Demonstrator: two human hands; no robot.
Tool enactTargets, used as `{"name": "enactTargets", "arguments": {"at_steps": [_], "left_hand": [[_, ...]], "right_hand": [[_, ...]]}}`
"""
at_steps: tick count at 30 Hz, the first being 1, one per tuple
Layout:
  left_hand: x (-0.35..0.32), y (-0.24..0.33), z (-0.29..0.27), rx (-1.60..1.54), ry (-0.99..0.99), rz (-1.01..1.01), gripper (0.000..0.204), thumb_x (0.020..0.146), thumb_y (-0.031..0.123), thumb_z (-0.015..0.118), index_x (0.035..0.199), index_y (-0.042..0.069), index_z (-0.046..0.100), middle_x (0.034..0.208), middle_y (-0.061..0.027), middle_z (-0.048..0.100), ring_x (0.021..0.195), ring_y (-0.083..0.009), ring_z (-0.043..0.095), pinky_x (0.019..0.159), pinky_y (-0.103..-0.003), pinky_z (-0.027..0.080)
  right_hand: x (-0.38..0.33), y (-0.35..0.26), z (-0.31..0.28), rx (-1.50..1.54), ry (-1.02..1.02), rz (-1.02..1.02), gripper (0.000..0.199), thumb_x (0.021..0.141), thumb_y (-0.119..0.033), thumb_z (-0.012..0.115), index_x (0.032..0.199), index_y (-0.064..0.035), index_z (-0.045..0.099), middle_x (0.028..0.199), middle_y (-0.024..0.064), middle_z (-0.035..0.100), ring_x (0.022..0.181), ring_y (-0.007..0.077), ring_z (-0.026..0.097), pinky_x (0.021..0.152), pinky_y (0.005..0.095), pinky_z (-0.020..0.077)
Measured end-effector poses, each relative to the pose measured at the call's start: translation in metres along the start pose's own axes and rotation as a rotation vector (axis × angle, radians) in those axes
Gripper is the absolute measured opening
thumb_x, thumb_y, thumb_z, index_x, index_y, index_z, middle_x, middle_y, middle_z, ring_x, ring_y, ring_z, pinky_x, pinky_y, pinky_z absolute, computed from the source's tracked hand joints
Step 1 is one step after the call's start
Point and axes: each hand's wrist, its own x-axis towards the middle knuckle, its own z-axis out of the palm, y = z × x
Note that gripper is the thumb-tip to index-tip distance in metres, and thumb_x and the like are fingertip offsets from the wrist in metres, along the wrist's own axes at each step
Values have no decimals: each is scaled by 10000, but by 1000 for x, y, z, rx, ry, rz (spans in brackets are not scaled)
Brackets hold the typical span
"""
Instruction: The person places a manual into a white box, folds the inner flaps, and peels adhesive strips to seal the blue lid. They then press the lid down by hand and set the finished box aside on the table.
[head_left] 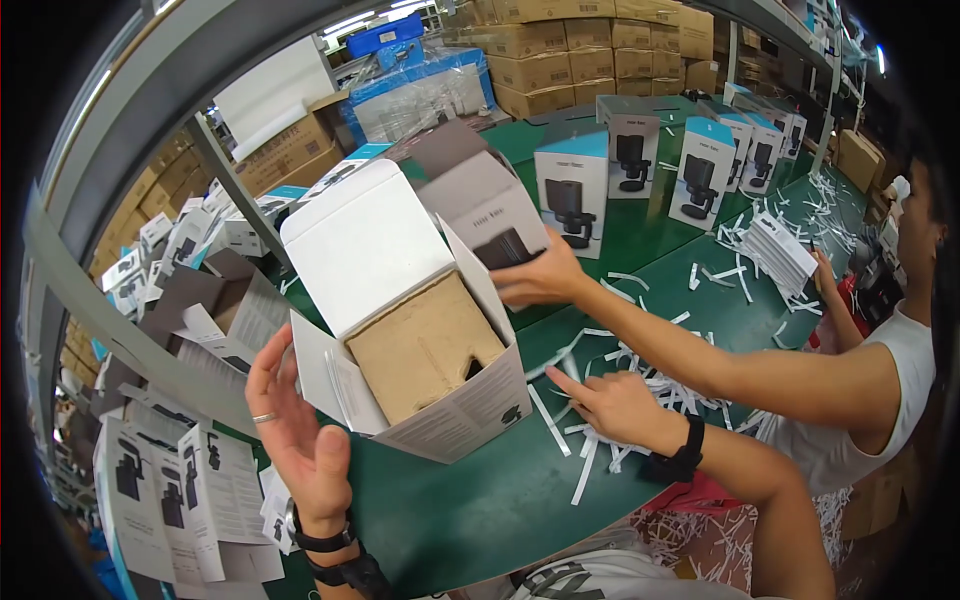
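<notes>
An open white carton stands on the green table in front of me, its lid flap raised at the back. Inside sits a brown cardboard insert with a small dark hole near one corner. My left hand, fingers apart, is beside the carton's left side; I cannot tell whether the fingertips touch it. To the right of the carton, my right hand has its index finger stretched out over white paper strips, apart from the carton. A blurred strip lies near that fingertip. Neither hand visibly holds anything.
A co-worker's hand reaches in from the right to a tilted grey box behind my carton. Printed boxes stand along the table's far side. Opened cartons crowd the left, beside a grey metal post. A white stack lies right.
</notes>
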Motion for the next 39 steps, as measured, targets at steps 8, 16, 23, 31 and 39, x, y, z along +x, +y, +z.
{"name": "enactTargets", "arguments": {"at_steps": [8, 16, 23, 31, 39], "left_hand": [[-16, -6, 10, -26, -29, -54, 989, 856, 332, 751, 1591, 0, 178, 1573, -200, 355, 1447, -306, 373, 1186, -427, 293], [-22, -13, 20, -89, 42, -147, 794, 934, 105, 616, 1587, 3, 175, 1536, -176, 384, 1404, -257, 411, 1164, -385, 316], [-25, -19, 13, -144, 136, -189, 581, 975, 51, 537, 1506, -30, 315, 1448, -160, 485, 1318, -224, 486, 1118, -355, 359], [-3, -7, -1, 131, -15, -351, 339, 998, 93, 561, 1276, -102, 574, 1201, -151, 673, 1145, -219, 617, 1022, -335, 439], [-23, 17, -1, 364, 77, -166, 464, 1010, 79, 459, 1423, -129, 450, 1386, -259, 565, 1267, -337, 566, 1094, -395, 394]], "right_hand": [[-2, 7, -1, -219, -7, -296, 571, 869, -229, 714, 1399, -97, 549, 1242, 141, 631, 729, 335, 705, 700, 466, 553], [29, -14, -53, -287, 24, 330, 566, 855, -190, 704, 1394, -114, 548, 1316, 151, 600, 751, 355, 715, 685, 461, 576], [27, -17, -23, 249, -73, -110, 348, 844, -91, 622, 1189, -100, 670, 1282, 131, 645, 811, 331, 713, 672, 412, 579], [46, -15, 6, -3, -164, -493, 251, 829, -131, 620, 1065, -138, 705, 963, 30, 661, 980, 229, 655, 681, 384, 536], [64, 8, -35, 111, -77, -412, 127, 906, -167, 613, 990, -100, 681, 925, 29, 634, 1015, 224, 642, 761, 356, 486]]}}
